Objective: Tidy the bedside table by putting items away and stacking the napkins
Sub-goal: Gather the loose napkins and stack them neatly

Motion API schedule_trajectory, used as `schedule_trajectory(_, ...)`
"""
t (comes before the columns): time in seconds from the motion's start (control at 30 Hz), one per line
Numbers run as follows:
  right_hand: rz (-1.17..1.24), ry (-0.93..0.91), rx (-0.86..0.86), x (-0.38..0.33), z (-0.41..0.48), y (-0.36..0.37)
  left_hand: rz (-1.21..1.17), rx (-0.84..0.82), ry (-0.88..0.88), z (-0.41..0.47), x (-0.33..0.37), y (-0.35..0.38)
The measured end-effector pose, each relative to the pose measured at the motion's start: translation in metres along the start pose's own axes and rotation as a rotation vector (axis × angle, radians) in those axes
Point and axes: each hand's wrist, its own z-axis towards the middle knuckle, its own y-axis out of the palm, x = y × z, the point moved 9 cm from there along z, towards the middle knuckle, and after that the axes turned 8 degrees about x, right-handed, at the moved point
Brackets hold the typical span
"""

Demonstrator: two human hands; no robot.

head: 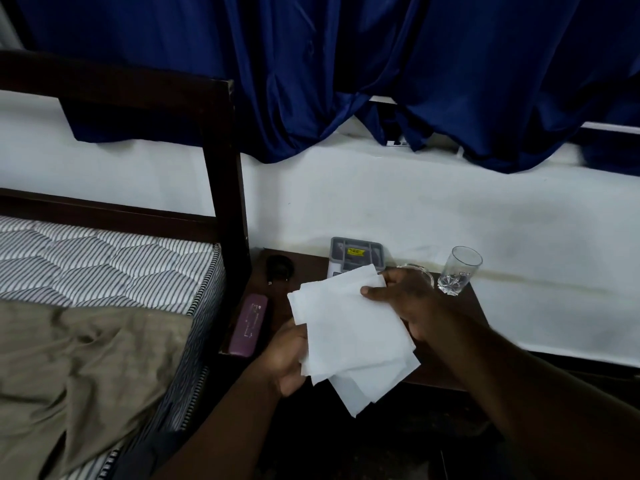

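Several white napkins point(349, 334) are held fanned out above the dark wooden bedside table point(311, 268). My left hand point(285, 358) grips their lower left edge from beneath. My right hand point(405, 299) pinches their upper right edge, thumb on top. The napkins hide most of the table's middle.
On the table lie a purple case point(248, 325) at the left edge, a black round object point(280, 268), a grey box with a yellow label point(356, 256), a clear glass point(459, 270) at the right and a glass dish point(420, 270) behind my right hand. A bed point(104, 271) stands at the left.
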Motion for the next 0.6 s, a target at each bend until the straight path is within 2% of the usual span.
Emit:
schedule_trajectory(0.13,-0.107,-0.164,0.138,-0.013,0.002,-0.011,0.009,-0.034,-0.011,0.001,0.0,0.0)
schedule_trajectory(0.17,-0.125,-0.159,0.145,-0.012,0.002,-0.014,0.011,-0.035,-0.017,0.001,0.0,0.0)
schedule_trajectory(0.3,0.04,0.186,-0.202,0.025,-0.011,0.0,0.032,-0.038,-0.018,0.003,0.0,0.0)
schedule_trajectory(0.33,0.048,0.217,-0.257,0.032,-0.014,0.003,0.032,-0.037,-0.025,0.003,-0.001,0.0)
schedule_trajectory(0.47,0.001,0.147,-0.183,0.046,-0.006,-0.002,-0.037,0.03,-0.103,0.012,-0.011,-0.01)
schedule_trajectory(0.53,0.003,0.135,-0.175,0.052,-0.003,0.002,-0.125,0.003,-0.146,0.014,-0.013,-0.012)
schedule_trajectory(0.6,-0.021,0.128,-0.172,0.061,0.0,0.006,-0.097,-0.027,-0.171,0.014,-0.02,-0.011)
